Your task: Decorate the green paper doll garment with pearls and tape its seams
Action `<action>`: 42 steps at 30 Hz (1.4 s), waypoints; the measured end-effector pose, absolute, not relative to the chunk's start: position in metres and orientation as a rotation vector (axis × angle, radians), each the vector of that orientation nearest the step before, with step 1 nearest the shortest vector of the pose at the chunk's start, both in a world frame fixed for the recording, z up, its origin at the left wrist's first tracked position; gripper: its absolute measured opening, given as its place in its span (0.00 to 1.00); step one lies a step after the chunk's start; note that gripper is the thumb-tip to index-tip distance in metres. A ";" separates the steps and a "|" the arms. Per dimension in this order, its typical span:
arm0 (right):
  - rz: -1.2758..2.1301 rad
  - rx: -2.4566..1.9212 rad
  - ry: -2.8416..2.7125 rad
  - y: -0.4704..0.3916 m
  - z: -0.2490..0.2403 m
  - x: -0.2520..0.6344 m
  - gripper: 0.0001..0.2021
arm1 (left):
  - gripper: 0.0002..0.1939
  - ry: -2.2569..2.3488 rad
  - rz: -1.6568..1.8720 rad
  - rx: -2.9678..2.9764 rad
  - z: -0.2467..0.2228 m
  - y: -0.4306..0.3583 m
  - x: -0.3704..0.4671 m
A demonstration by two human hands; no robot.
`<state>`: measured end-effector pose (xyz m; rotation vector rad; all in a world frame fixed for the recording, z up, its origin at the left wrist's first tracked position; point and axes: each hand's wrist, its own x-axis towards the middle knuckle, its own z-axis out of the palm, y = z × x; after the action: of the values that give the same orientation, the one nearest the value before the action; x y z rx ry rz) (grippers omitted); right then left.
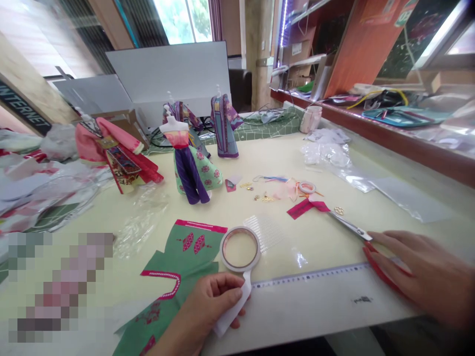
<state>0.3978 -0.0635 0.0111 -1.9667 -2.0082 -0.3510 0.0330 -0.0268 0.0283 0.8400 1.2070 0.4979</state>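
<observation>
A roll of white tape lies beside green fabric pieces with pink trim. Its loose end is pinched between the thumb and fingers of my left hand, which rests over the fabric's lower right. At the right, my right hand is on the red-handled scissors; their blades point left, with the tips by a dark pink strip. A ruler runs along the table's front edge between my hands, its right end partly under the right hand.
Small dressed mannequins stand at the back left, one in a pink robe. Gold beads and a small ribbon roll lie mid-table. Clear plastic bags are at the back right; a red-edged shelf borders the right.
</observation>
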 end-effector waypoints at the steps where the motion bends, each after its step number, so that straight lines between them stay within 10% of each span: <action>1: -0.348 -1.852 -2.085 -0.062 0.016 0.380 0.16 | 0.14 1.206 0.499 0.844 0.028 -0.027 0.033; 11: 0.114 -1.359 -2.779 -0.003 0.026 0.234 0.18 | 0.15 1.179 0.499 0.873 0.025 -0.026 0.033; 42: -0.101 -1.480 -2.663 -0.007 0.065 0.236 0.03 | 0.27 1.197 0.724 0.954 0.023 -0.027 0.032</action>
<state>0.2364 -0.0067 0.0654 -1.4802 -2.6630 -0.1013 0.0322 -0.0272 0.0232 0.9543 1.1973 0.7244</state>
